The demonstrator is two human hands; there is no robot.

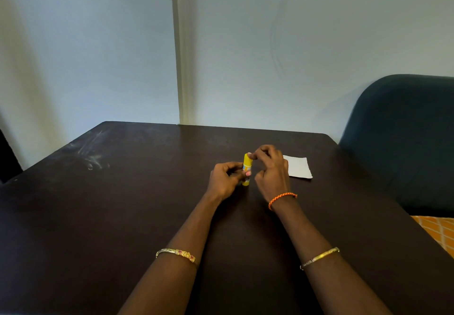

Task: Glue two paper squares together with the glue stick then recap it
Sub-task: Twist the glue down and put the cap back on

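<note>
A yellow glue stick point(247, 164) stands upright over the dark table point(122, 191), between both hands. My left hand point(224, 179) grips its lower body from the left. The fingertips of my right hand point(270, 169) pinch its top end, where the cap is. White paper point(298, 167) lies flat on the table just right of my right hand, partly hidden by it; I cannot tell whether it is one sheet or two stacked.
A dark blue chair back point(403, 137) stands at the table's right side, with orange patterned fabric point(437, 228) below it. A pale wall rises right behind the table's far edge. Scuff marks show on the table's far left.
</note>
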